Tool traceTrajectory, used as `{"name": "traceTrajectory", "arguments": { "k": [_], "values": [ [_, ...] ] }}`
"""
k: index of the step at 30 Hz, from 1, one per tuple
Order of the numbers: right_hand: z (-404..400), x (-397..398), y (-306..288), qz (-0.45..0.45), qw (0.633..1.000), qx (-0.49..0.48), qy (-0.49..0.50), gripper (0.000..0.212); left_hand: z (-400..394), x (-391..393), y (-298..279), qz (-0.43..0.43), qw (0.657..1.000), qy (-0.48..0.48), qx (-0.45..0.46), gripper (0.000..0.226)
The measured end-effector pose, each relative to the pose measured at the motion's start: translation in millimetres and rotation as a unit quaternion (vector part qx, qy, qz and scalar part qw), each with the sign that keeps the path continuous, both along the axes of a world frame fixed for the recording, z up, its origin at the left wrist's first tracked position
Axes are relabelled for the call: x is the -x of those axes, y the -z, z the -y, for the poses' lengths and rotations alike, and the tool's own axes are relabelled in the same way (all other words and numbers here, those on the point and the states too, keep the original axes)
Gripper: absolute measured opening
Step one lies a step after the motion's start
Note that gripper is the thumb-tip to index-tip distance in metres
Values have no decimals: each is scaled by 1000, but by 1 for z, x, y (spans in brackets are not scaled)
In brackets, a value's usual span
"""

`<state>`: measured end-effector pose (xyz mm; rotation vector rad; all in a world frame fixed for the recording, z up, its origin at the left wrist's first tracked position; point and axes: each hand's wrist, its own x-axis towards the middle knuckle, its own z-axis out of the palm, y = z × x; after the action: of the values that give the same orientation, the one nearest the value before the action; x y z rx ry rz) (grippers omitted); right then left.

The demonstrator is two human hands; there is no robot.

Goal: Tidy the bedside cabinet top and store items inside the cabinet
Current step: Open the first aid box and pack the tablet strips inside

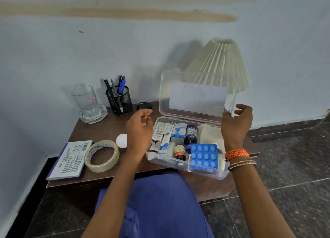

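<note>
Two bare hands hover over the bedside cabinet top (100, 128), and neither grips anything. Nearest the person, a clear plastic medicine box (187, 163) sits on the right part of the top, its front edge overhanging toward the person's lap. A blue blister pack (204, 156) lies in it at the front, with small bottles, cartons and white gauze packed behind. The left hand (140, 130) hangs just beside the box's left wall, fingers loosely curled and apart, holding nothing. The right hand (236, 123) is raised at the right edge of the upright lid (194, 94), fingers spread; whether the thumb touches the lid I cannot tell.

To my eye the step in hand is closing this box, so it can go inside the cabinet. The next move would call for tipping the lid forward and pressing it down, and the blister pack, standing high at the front, may need flattening first.

Left of the box lie a notepad (68, 160), a roll of tape (101, 155) and a white bulb (122, 140), all loose on the top. Farther back stand a glass mug (86, 100) on a glass dish, a mesh pen holder (119, 101) and a small black case (144, 106). A pleated lamp shade (221, 62) rises right behind the lid, near enough to crowd it. The person's knees sit against the cabinet front, which may block access to its inside.
</note>
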<state>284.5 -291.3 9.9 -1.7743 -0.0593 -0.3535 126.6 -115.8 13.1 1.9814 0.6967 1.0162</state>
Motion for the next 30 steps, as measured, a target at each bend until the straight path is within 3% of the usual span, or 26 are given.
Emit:
{"name": "traceTrajectory", "arguments": {
  "k": [3, 17, 21, 24, 27, 30],
  "values": [
    [9, -6, 3, -24, 998, 22, -52, 26, -8, -16, 1, -20, 1000, 11, 16, 29],
    [-5, -15, -4, 91, 984, 41, -148, 20, -27, -17, 11, 50, 993, -15, 106, 41],
    [-12, -19, -4, 97, 978, 59, -176, 15, -26, -6, -2, 87, 982, -5, 171, 23],
    [1, -10, -4, 94, 973, 86, -192, 8, -8, 9, -12, 111, 966, -9, 232, 31],
    [21, 7, 0, 81, 950, 98, -284, 10, 9, 24, -3, 90, 952, 32, 290, 42],
    [38, 22, 14, 98, 939, 114, -309, 31, 29, 34, 6, 56, 956, 27, 287, 21]
  ]
}}
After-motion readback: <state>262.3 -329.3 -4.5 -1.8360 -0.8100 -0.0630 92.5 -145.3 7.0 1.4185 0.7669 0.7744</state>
